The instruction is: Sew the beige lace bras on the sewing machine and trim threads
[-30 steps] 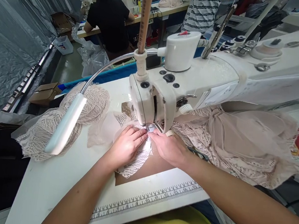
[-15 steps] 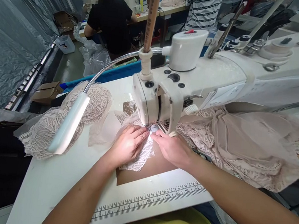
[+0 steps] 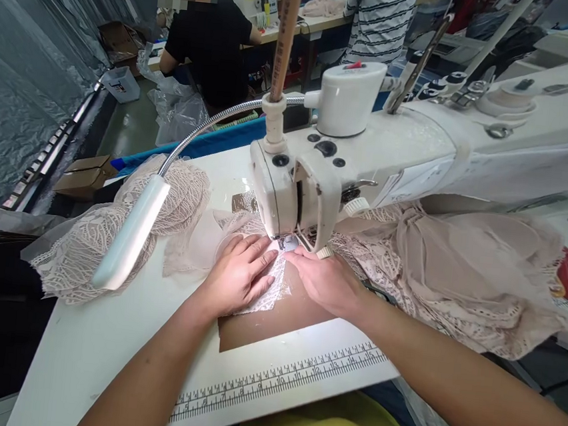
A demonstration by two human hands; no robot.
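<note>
Closest to the person, a printed ruler [image 3: 278,380] runs along the front edge of the white table [image 3: 101,343], with a brown patch [image 3: 278,326] set into the top just beyond it. On that patch lies the lace piece [image 3: 271,292], pale under the lamp's glare, its far end tucked beneath the presser foot [image 3: 288,242]. The left hand [image 3: 238,275] lies flat on it, fingers spread and extended, gripping nothing, only pressing the lace down. The right hand [image 3: 325,280] rests palm down just beside it, fingertips at the foot, likewise uncurled and holding nothing.

Compared with a second ago, less lace trails toward the person and more brown shows below it. I judge from this that the piece is feeding through and the seam is advancing, both hands having kept their guiding places.

Behind the hands stands the white sewing machine [image 3: 396,143]. To its left the lamp [image 3: 131,232] hangs on a gooseneck over a stack of lace cups [image 3: 84,254], and on the right sits a heap of beige lace [image 3: 458,277]. Farther back, a person in black [image 3: 213,39] sits at another bench, near a person in a striped top [image 3: 378,14]
</note>
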